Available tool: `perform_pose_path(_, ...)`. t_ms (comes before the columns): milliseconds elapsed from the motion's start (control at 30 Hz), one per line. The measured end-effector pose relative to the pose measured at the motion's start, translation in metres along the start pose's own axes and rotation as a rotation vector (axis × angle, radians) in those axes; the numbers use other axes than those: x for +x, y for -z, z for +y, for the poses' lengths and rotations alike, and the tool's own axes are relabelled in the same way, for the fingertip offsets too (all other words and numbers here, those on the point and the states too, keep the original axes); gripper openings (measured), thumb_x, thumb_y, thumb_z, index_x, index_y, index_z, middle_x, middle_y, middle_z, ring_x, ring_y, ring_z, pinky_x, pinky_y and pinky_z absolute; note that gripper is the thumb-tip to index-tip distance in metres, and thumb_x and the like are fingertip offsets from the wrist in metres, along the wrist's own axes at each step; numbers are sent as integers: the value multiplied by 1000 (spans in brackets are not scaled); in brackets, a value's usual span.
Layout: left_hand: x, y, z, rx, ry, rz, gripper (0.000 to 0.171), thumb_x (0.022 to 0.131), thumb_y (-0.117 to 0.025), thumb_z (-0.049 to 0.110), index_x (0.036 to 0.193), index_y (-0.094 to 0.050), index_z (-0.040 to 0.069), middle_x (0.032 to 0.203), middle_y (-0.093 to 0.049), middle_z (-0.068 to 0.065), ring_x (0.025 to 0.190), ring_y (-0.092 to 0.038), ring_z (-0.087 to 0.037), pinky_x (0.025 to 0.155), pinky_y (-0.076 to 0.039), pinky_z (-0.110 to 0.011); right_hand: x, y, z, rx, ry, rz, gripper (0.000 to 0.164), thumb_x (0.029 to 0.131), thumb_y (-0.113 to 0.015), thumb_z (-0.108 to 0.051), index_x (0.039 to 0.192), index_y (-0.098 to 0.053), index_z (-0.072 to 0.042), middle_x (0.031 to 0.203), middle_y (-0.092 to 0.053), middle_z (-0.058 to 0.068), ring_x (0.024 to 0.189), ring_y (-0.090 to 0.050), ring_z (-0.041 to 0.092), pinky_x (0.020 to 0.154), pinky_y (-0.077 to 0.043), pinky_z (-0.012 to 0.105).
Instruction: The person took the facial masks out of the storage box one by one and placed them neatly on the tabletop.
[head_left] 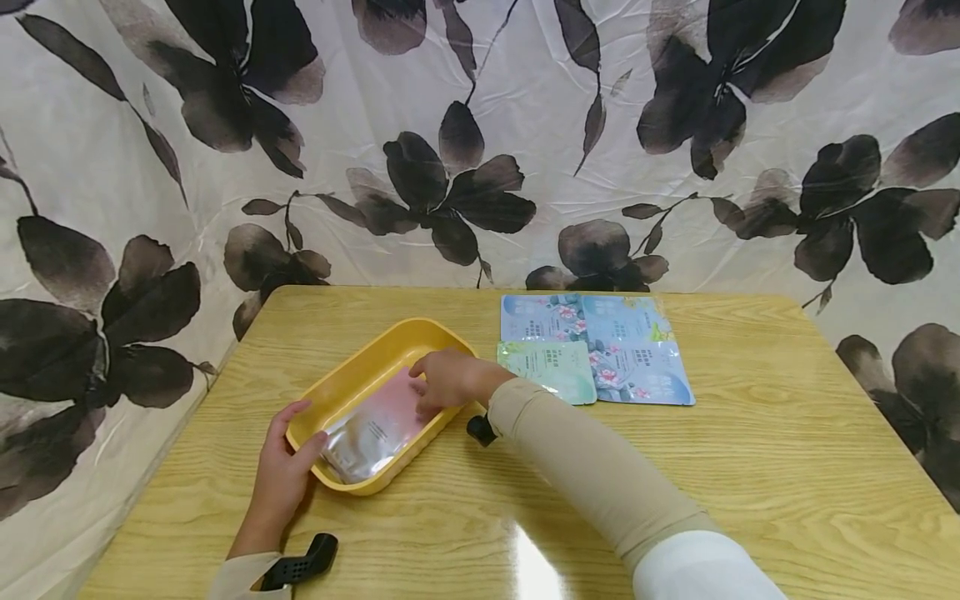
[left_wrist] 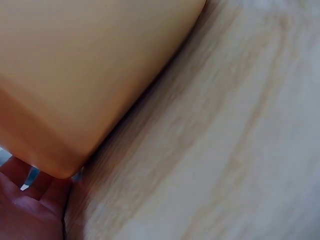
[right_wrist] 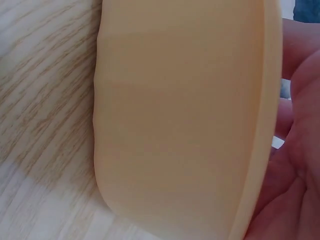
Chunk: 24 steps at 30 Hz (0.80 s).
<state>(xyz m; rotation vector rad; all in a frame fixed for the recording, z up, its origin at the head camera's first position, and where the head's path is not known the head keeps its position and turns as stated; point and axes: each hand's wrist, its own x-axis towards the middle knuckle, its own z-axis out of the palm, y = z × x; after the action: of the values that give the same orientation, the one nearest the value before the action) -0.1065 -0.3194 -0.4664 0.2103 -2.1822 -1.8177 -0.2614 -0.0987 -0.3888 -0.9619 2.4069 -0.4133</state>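
A yellow plastic basket (head_left: 411, 332) sits at a slant on the table, with a pink and silver sachet (head_left: 382, 417) lying inside. My left hand (head_left: 281, 471) holds its near left end, thumb over the rim and fingers along the outside. In the left wrist view that hand (left_wrist: 37, 200) shows under the basket's corner (left_wrist: 85, 95). Over the far right rim reaches my right hand (head_left: 453, 379), its parted fingers (head_left: 417, 367) down at the sachet's pink end. The right wrist view has the basket wall (right_wrist: 180, 115) in front of part of this hand (right_wrist: 295, 150).
Right of the basket, several flat sachets lie together at the back of the table: a green one (head_left: 547, 367) and blue ones, such as the front right sachet (head_left: 645, 375). A flower-print cloth (head_left: 525, 242) hangs behind the wooden table (head_left: 750, 433).
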Motion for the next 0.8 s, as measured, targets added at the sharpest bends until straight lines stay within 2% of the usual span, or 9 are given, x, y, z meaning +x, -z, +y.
perform_pose_path(67, 0, 0, 0, 1, 1, -1, 48, 101, -51, 0, 143, -31, -6, 143, -32, -20, 116, -44, -10, 88, -41, -8, 0, 0, -1, -11, -5, -4, 61, 90, -76, -32, 145, -54, -16, 143, -55, 3, 116, -49, 12, 103, -38, 26)
perform_pose_path(333, 0, 0, -2, -19, -10, 4, 47, 100, -51, -1, 142, -31, -7, 140, -34, -21, 113, -48, -8, 87, -43, -8, 1, 1, -1, 20, 1, 17, 59, 89, -76, -28, 143, -56, -15, 139, -57, 5, 109, -49, 14, 93, -41, 22)
perform_pose_path(633, 1, 0, -2, -39, -10, -6, 47, 101, -51, -1, 142, -31, -7, 140, -33, -21, 114, -47, -10, 87, -44, -9, 0, 1, 0, 50, 14, 30, 58, 90, -76, -25, 142, -56, -11, 117, -67, 3, 99, -57, 12, 87, -45, 23)
perform_pose_path(800, 1, 0, -3, -25, -7, -4, 47, 101, -51, -1, 143, -30, -7, 141, -33, -21, 114, -47, -10, 87, -43, -9, -1, 1, 0, 71, 23, 42, 56, 90, -76, -24, 141, -56, -10, 115, -68, 4, 99, -59, 11, 87, -46, 22)
